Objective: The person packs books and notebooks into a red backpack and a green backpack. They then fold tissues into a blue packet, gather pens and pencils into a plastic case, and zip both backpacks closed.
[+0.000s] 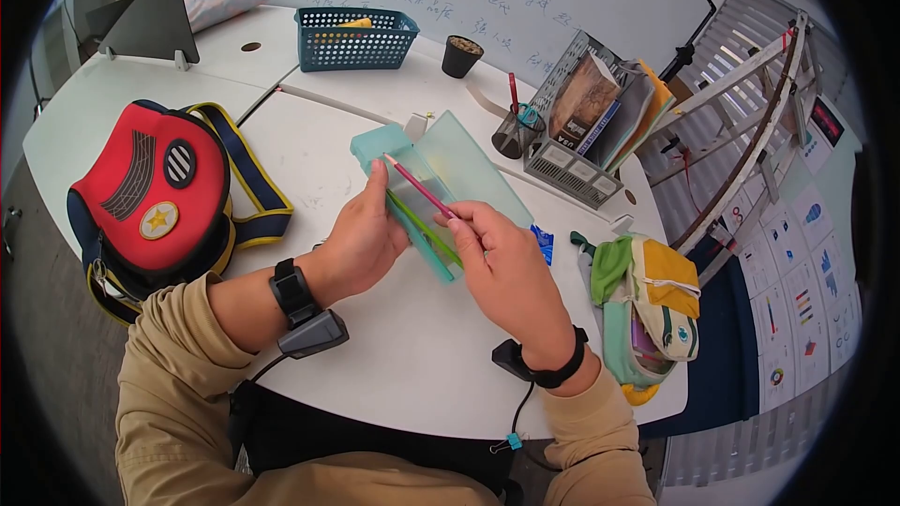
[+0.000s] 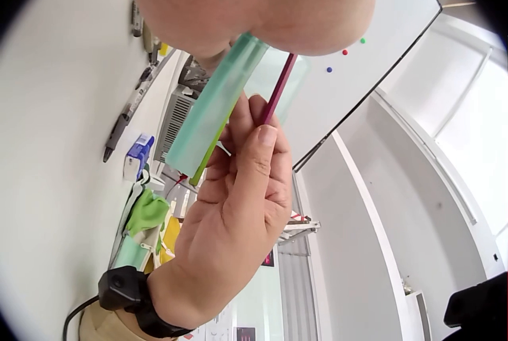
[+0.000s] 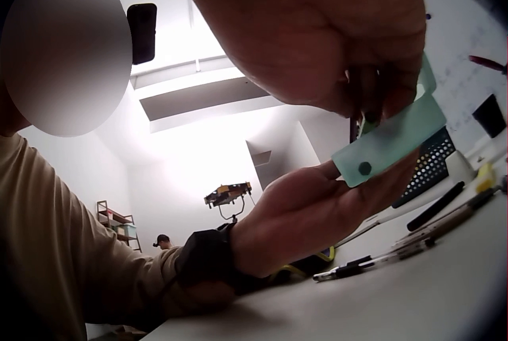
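Observation:
A translucent mint-green pencil case [image 1: 382, 142] lies in my left hand [image 1: 356, 236], its clear lid [image 1: 473, 169] swung out to the far side. In the right wrist view, the left palm supports the case [image 3: 393, 149] from below. My right hand [image 1: 511, 267] pinches a magenta pencil [image 1: 422, 189] between thumb and fingers, slanted over the case with its tip towards the left thumb. A bright green pencil [image 1: 433, 232] runs along the case's near side, partly behind the right fingers. In the left wrist view, the magenta pencil [image 2: 279, 93] stands apart from the case wall.
A red and navy bag [image 1: 155, 187] sits left on the white table. Farther back are a blue basket [image 1: 356, 52], a black pot [image 1: 461, 56], a mesh pen cup [image 1: 516, 136] and a book holder [image 1: 572, 173]. A colourful pouch [image 1: 647, 309] lies right, near a blue packet [image 1: 542, 244].

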A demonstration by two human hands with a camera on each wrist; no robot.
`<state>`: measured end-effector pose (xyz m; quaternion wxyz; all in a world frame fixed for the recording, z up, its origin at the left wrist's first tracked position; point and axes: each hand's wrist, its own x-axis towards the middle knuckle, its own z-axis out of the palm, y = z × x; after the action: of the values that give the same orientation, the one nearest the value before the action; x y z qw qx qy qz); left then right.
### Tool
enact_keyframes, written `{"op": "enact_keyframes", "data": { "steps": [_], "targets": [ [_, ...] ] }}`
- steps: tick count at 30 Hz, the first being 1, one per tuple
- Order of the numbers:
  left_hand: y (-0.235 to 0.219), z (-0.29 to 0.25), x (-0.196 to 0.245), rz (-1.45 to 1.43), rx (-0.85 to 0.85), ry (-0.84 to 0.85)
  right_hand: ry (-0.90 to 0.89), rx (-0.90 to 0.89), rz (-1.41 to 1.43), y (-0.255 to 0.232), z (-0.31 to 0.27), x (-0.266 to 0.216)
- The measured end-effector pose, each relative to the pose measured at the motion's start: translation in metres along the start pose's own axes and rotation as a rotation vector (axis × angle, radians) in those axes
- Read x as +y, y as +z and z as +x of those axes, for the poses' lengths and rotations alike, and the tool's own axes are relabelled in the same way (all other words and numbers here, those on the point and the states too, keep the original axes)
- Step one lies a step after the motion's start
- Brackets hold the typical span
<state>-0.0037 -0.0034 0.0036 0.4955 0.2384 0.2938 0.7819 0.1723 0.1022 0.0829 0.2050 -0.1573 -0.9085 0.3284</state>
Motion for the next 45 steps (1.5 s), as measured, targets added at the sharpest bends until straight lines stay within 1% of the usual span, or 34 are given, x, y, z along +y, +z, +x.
{"op": "enact_keyframes", "data": {
  "steps": [8,11,14,18,23,26,29,32,33,35,36,37,39,40,42,43,44,45],
  "targets": [
    [-0.005,0.0,-0.001,0.0,-0.003,-0.012,-0.08,-0.05,0.039,0.004,-0.002,0.012],
    [-0.002,-0.001,0.001,-0.009,0.03,-0.019,-0.161,-0.023,-0.037,-0.005,-0.004,0.006],
    [0.004,-0.003,0.004,-0.012,0.07,-0.026,-0.07,-0.107,-0.056,-0.011,-0.004,-0.002],
    [0.006,-0.003,0.0,0.008,0.066,-0.005,-0.121,-0.032,-0.038,-0.002,-0.003,0.006],
    [0.007,-0.005,-0.001,-0.008,0.024,-0.027,-0.153,0.025,0.03,0.005,-0.001,0.012],
    [0.007,-0.004,-0.002,-0.022,0.003,-0.032,-0.14,0.037,0.059,0.01,-0.001,0.012],
    [0.008,-0.005,-0.001,-0.01,-0.008,-0.032,-0.206,0.03,0.029,0.01,0.002,0.016],
    [0.004,-0.003,0.0,-0.031,-0.004,-0.046,-0.197,0.127,0.135,0.006,0.002,0.01],
    [0.003,-0.002,0.001,-0.047,-0.004,-0.054,-0.24,0.214,0.106,0.004,0.002,0.01],
    [0.002,-0.003,0.006,0.106,0.004,-0.037,-0.327,0.389,0.046,0.0,0.004,0.01],
    [0.001,-0.004,0.008,0.183,0.009,-0.029,-0.378,0.471,-0.131,-0.005,0.007,0.007],
    [0.001,-0.003,0.011,0.174,0.056,-0.04,-0.428,0.552,-0.308,-0.011,0.012,0.002],
    [0.0,-0.002,0.016,0.159,0.15,-0.061,-0.285,0.462,-0.247,-0.01,0.013,0.015],
    [-0.002,0.0,0.018,0.154,0.131,-0.032,-0.212,0.42,-0.221,-0.01,0.014,0.021],
    [-0.01,0.004,0.02,0.149,0.094,0.025,0.213,0.069,0.185,-0.014,0.012,0.027],
    [-0.014,0.009,0.02,0.158,0.106,0.046,0.292,-0.086,0.197,-0.021,0.013,0.026],
    [-0.02,0.013,0.021,0.167,0.12,0.067,0.224,-0.036,0.268,-0.015,0.014,0.03],
    [-0.016,0.012,0.026,0.179,0.134,0.088,0.155,0.014,0.34,-0.007,0.016,0.037]
  ]
}}
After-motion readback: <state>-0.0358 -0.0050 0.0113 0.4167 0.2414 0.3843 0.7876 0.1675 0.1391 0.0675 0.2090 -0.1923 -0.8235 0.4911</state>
